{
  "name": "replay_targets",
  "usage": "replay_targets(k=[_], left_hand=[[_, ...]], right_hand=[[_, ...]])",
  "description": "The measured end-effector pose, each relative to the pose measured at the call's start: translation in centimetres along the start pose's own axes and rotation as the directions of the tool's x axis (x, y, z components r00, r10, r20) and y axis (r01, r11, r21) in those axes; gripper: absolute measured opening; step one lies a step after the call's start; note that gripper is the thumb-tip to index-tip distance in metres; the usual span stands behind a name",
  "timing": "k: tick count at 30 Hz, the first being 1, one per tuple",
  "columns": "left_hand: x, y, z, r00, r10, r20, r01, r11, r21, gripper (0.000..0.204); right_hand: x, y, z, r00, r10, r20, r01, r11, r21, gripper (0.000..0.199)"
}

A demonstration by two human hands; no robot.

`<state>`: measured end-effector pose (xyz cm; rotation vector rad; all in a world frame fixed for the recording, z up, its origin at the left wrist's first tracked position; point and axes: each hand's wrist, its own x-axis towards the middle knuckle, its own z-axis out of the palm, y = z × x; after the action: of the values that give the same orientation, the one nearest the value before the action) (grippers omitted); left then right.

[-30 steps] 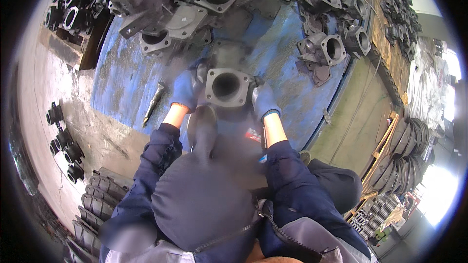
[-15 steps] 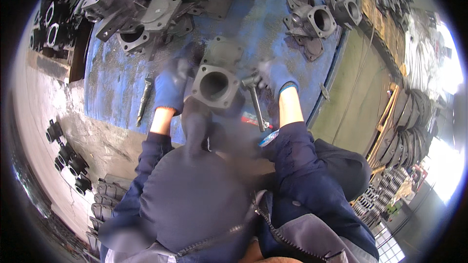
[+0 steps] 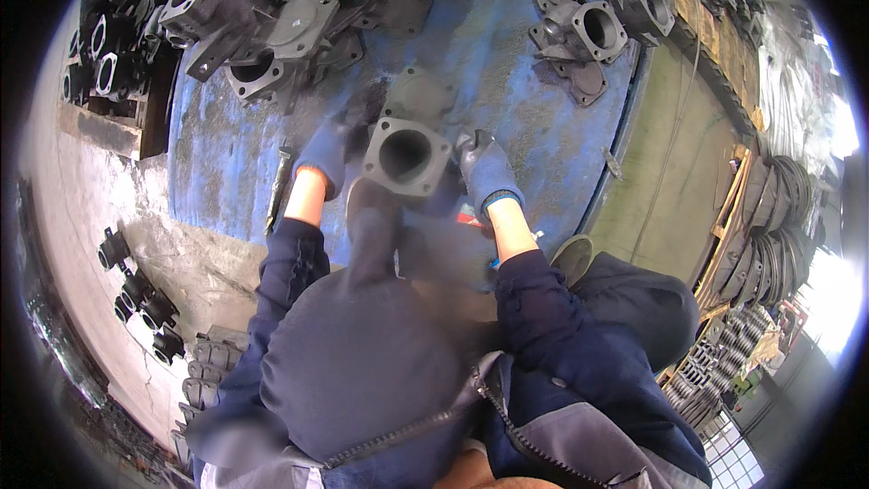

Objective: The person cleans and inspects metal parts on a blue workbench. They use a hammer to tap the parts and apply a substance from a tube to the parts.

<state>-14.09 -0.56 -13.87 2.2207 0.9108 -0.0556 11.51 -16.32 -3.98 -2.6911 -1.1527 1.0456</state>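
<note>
A grey metal casting [image 3: 433, 169] stands before me, its square flange and round bore facing up. A flat flanged part [image 3: 418, 95] adjoins it on the far side. My left hand [image 3: 326, 158], in a blue glove, is closed at the casting's left side, its fingertips lost in shadow. Close by the right edge of the flange is my gloved right hand [image 3: 486, 168], fingers curled; what they hold, if anything, is hidden. The hammer-like tool seen earlier does not show. Left of my left hand lies a dark metal bar-like tool [image 3: 278, 188].
The blue worktable [image 3: 222, 172] carries piled castings [image 3: 303, 27] at the far left and more castings [image 3: 587, 32] at the far right. A red item [image 3: 467, 218] lies partly behind my right wrist. Several castings [image 3: 136, 290] stand on the floor at left.
My right hand has moved left and nearer the casting, its wrist turned. The T-shaped metal tool that was by it has gone from sight. The left hand stays beside the casting.
</note>
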Motion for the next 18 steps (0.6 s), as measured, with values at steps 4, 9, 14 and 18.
replay_targets(k=[4, 9, 14, 18], left_hand=[[2.3, -1.9, 1.6, 0.962, -0.195, 0.191, 0.244, 0.930, -0.277, 0.041], [1.5, 3.1, -0.8, 0.982, -0.141, 0.123, 0.141, 0.990, 0.012, 0.032], [2.3, 5.2, -5.0, 0.922, -0.267, 0.281, 0.161, 0.923, 0.350, 0.040], [4.7, 5.8, -6.6, 0.941, -0.105, 0.322, 0.002, 0.952, 0.305, 0.042]], right_hand=[[-0.3, -0.3, 3.9, 0.966, 0.177, -0.187, -0.174, 0.984, 0.035, 0.035], [-1.5, 0.7, 6.7, 0.898, -0.024, -0.438, 0.021, 1.000, -0.011, 0.027], [-2.3, 0.6, 5.1, 0.964, 0.027, -0.266, -0.038, 0.998, -0.040, 0.023], [-2.3, -0.2, 4.4, 0.964, -0.005, -0.267, -0.001, 1.000, -0.022, 0.020]])
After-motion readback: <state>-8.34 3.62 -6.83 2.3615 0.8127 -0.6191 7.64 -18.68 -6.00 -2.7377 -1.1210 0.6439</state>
